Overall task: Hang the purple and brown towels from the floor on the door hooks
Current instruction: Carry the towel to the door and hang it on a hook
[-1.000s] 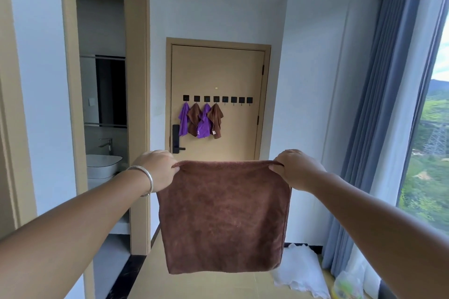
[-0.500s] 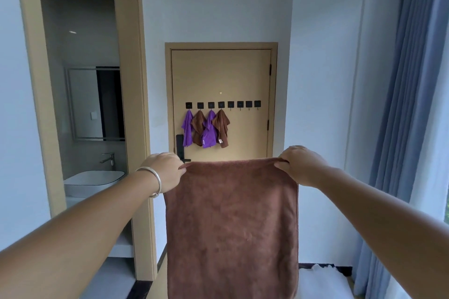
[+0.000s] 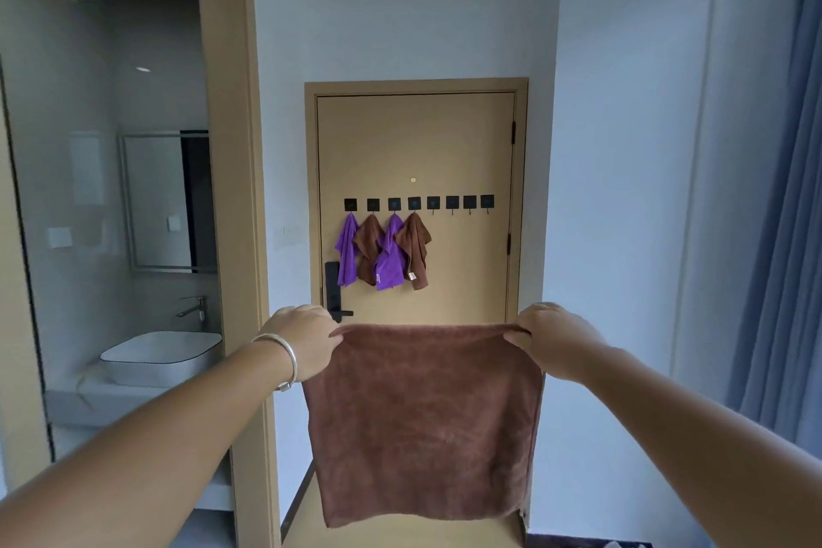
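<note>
- The brown towel (image 3: 422, 423) hangs spread out in front of you, held up off the floor by its two top corners, well short of the door (image 3: 462, 147).
- It looks soft, light and limp: judging by how it drapes flat, it will sag wherever you let go, so it should handle easily but will not hold a shape.
- For hanging, a corner or a bunched bit of the top edge looks like the best place to take hold, so it can catch on a hook.
- Your left hand (image 3: 307, 338) pinches the top left corner, fingers curled over the edge; a bracelet (image 3: 284, 363) sits on that wrist.
- Your right hand (image 3: 549, 336) pinches the top right corner the same way, pulling the top edge taut between the two.
- On the door, the row of hooks (image 3: 418, 203) already carries two purple and two brown towels on its left four; the right four hooks (image 3: 460, 202) look free.
</note>
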